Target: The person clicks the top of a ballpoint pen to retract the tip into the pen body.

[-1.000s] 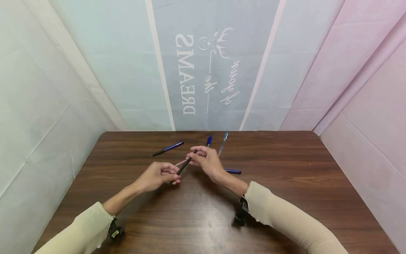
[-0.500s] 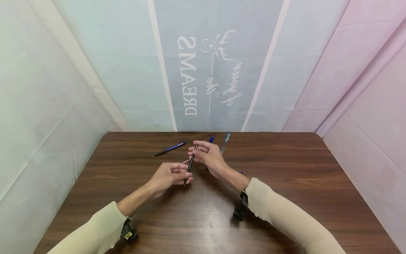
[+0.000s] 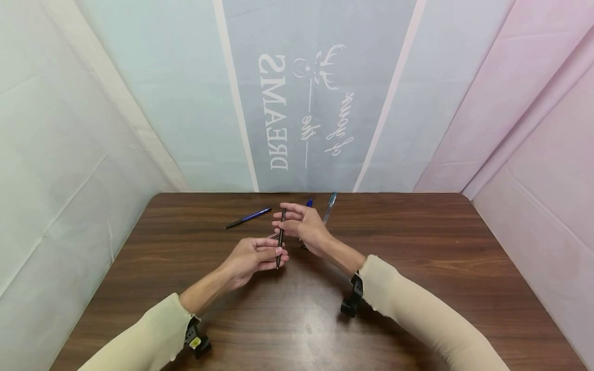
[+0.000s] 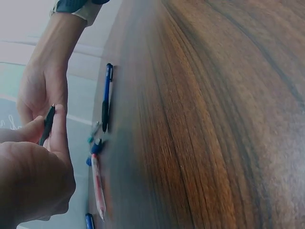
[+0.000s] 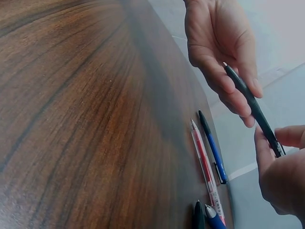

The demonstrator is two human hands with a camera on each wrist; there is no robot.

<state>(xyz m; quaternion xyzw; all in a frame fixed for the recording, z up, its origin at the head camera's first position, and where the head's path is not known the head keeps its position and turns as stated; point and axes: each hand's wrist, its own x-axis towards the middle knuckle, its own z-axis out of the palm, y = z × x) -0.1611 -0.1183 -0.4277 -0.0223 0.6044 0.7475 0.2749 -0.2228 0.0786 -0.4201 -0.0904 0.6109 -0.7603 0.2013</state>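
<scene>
A black pen (image 3: pixel 281 233) is held between both hands above the table, its point toward me in the head view. My left hand (image 3: pixel 250 258) pinches the pen near its writing tip with thumb and fingers. Higher up, the thumb and fingers of my right hand (image 3: pixel 310 232) grip the other end. The metal tip of the pen (image 5: pixel 243 88) shows bare in the right wrist view. Below the hands, a clear pen with a red refill (image 5: pixel 205 167) lies on the table, mostly covered in the head view.
On the brown wooden table (image 3: pixel 417 288), a blue pen with a dark grip (image 3: pixel 248 218) lies to the left. A clear pen with a light blue end (image 3: pixel 330 207) and a blue-ended pen (image 3: pixel 309 203) lie behind my right hand. A printed curtain (image 3: pixel 306 103) hangs beyond the far edge.
My left hand has moved right, and the right hand slightly away from me. The black pen, slanted before, now stands almost straight up and down in the head view.
</scene>
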